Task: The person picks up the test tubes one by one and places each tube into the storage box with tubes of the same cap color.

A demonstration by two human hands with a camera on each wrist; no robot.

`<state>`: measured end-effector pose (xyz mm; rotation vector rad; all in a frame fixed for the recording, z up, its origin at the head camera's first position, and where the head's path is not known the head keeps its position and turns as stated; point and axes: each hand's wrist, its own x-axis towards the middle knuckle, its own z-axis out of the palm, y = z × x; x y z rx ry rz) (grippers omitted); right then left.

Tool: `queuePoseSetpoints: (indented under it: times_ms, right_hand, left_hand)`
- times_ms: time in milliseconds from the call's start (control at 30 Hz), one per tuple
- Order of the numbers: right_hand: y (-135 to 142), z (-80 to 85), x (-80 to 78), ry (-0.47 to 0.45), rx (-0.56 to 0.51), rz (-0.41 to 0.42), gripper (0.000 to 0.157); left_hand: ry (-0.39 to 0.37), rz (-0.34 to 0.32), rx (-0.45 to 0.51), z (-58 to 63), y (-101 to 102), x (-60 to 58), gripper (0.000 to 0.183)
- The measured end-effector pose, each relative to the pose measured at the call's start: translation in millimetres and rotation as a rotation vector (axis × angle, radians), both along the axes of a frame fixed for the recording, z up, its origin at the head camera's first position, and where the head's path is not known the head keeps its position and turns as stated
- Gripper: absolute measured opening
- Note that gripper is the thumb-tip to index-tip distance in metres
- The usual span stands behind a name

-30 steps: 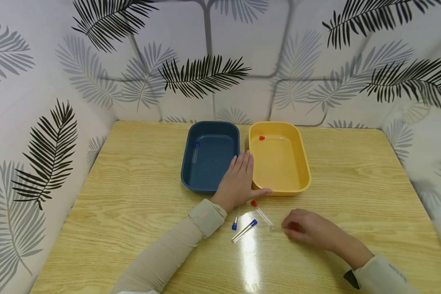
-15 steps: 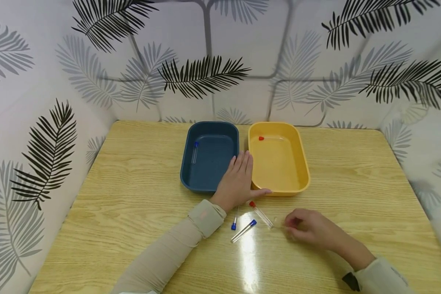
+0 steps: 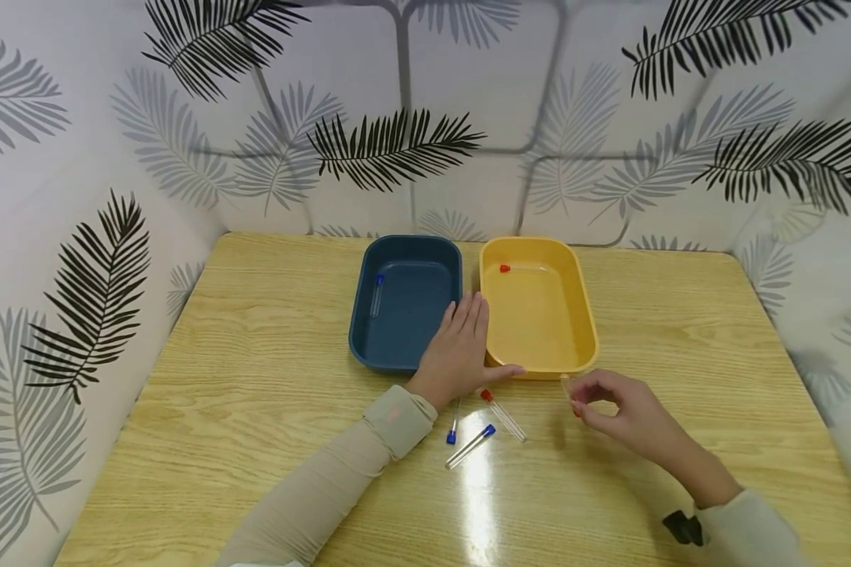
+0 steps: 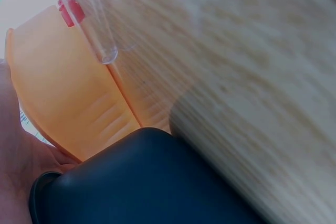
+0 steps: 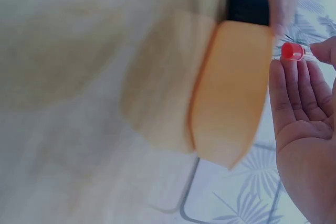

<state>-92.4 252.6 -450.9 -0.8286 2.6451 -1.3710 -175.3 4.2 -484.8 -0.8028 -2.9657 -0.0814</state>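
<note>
Two blue-capped clear tubes (image 3: 470,446) and a red-capped clear tube (image 3: 507,419) lie on the wood-grained table (image 3: 255,354); the right hand (image 3: 631,415) pinches another red-capped clear tube (image 3: 568,389) near the rounded yellow tray (image 3: 539,323); the left hand (image 3: 457,346) rests straight-fingered on the rounded dark-blue tray (image 3: 411,331); one capped tube (image 3: 377,299) lies inside each.

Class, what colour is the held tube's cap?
Red; the cap shows best in the right wrist view.

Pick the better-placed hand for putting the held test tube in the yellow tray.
Probably the right hand: it pinches the red-capped test tube near the yellow tray, while the left hand rests against it and the navy tray.
</note>
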Motion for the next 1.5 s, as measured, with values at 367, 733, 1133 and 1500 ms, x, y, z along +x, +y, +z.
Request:
queuePoseSetpoints:
  times_ms: [367,733,1133,1500]
  right_hand:
    - [7,6.5,-32.4,-0.056,-0.123,-0.135,0.015]
    - [-4,38.1,-65.5,-0.171,-0.19,-0.189,0.023]
    - [-9,26.9,-111.7,-0.458,-0.325,-0.257,0.044]
    - [-21,18.6,-144.1,-0.694,-0.483,-0.314,0.046]
  left_hand:
    - [-0.001,-0.002,0.021,-0.3,0,0.0,0.112]
    - [-0.022,0.007,0.006,-2.4,0,-0.1,0.113]
    - [-0.013,0.003,0.024,-1.1,0,0.2,0.112]
    - [-0.004,0.006,0.014,-2.0,-1,-0.5,0.114]
